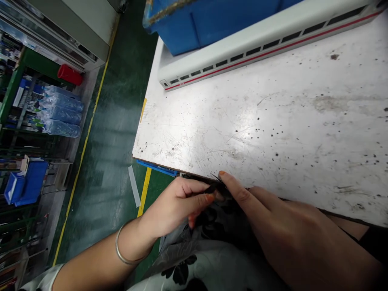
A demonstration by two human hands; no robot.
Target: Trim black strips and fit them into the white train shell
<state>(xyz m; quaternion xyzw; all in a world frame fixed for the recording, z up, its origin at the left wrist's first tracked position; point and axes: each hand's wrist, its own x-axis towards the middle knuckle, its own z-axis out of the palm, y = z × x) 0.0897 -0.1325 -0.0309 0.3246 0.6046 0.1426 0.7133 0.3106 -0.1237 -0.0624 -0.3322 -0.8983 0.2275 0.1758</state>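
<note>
My left hand (182, 198) is closed in a pinch at the table's near edge, thumb pressed against the fingers. Between them is a small dark piece (211, 188) whose kind I cannot make out. Close beside it, my right hand (281, 226) reaches in with its index finger stretched along the edge and the other fingers curled under. A thin, dark, pointed tip (215, 177) sticks out by that index fingertip; what it belongs to is hidden behind the hand. Both hands are just above my lap, over patterned clothing (194, 262).
The scuffed white table (206, 125) spans the view. At its far side lies a white model train car shell (251, 50) with a red stripe, in front of a blue bin (188, 28). To the left are a green floor (112, 133), shelving, bagged bottles (62, 111) and a red bucket (69, 74).
</note>
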